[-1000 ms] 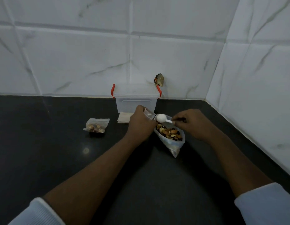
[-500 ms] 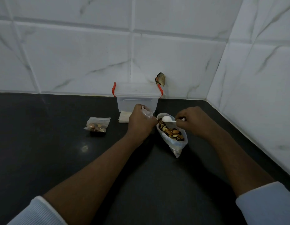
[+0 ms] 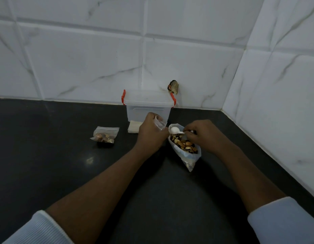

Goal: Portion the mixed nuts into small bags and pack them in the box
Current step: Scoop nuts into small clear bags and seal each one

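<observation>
Got left grip pinching small bag, right grip holding spoon just over open nut bag on desk.

Vs 1 s ago: spoon bowl is off the mouth of the small bag. It's now at the 10 o'clock rim of the big bag, just above the nuts. Vs 0.5 s ago: bowl is back toward 9 o'clock, close to L hand. R hand shifts toward 9 o'clock too and now overlaps the big bag's 3 o'clock edge, its fingers pinching the handle over the nuts.
</observation>
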A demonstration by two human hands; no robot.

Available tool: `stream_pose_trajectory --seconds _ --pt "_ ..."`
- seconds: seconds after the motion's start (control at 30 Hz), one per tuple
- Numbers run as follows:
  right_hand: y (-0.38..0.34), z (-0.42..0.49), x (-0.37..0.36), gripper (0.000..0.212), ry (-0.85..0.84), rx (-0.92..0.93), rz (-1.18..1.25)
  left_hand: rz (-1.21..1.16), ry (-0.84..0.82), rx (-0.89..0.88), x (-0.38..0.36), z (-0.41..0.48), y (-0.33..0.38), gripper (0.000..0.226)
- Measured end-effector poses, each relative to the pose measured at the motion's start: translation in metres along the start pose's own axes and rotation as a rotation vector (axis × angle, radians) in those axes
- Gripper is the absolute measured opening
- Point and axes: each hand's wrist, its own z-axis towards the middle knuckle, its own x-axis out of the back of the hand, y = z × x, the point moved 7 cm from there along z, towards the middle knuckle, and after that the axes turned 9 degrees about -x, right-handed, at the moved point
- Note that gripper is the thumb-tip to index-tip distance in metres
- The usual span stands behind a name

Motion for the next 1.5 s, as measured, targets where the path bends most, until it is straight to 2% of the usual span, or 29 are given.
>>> stream_pose_trajectory --seconds 0.1,0.23,0.4,0.7,0.93,1.0,1.3,1.4,1.5 --pt "0.002 0.002 0.003 0.016 -0.017 -0.036 -0.010 0.090 -0.053 -0.077 0.001 0.001 0.006 0.038" --pt "0.016 -0.003 0.019 0.013 0.050 -0.085 0.044 0.298 -0.218 -0.208 0.002 0.006 0.014 0.042" --pt "0.022 -0.005 0.017 0.019 0.040 -0.148 0.115 0.392 -0.363 -0.171 -0.004 0.001 0.003 0.039" --pt "0.030 -0.006 0.003 0.023 -0.007 -0.276 0.378 0.281 -0.294 -0.124 0.001 -0.003 -0.006 0.044" --pt "0.058 -0.012 -0.008 0.023 0.003 -0.602 0.739 0.280 -0.291 -0.137 -0.003 -0.003 -0.009 0.050" --pt "0.060 -0.015 -0.004 0.021 0.020 -0.634 0.788 0.280 -0.292 -0.143 -0.003 -0.003 -0.010 0.050" --pt "0.013 -0.016 0.007 0.020 -0.097 -0.405 1.163 0.257 -0.247 -0.154 -0.001 -0.001 -0.015 0.051" --pt "0.000 -0.017 0.006 0.020 -0.123 -0.354 1.160 0.273 -0.244 -0.163 -0.002 0.000 -0.017 0.049" --pt "-0.006 -0.018 0.010 0.018 -0.079 -0.289 0.999 0.286 -0.240 -0.166 -0.001 0.000 -0.017 0.048"
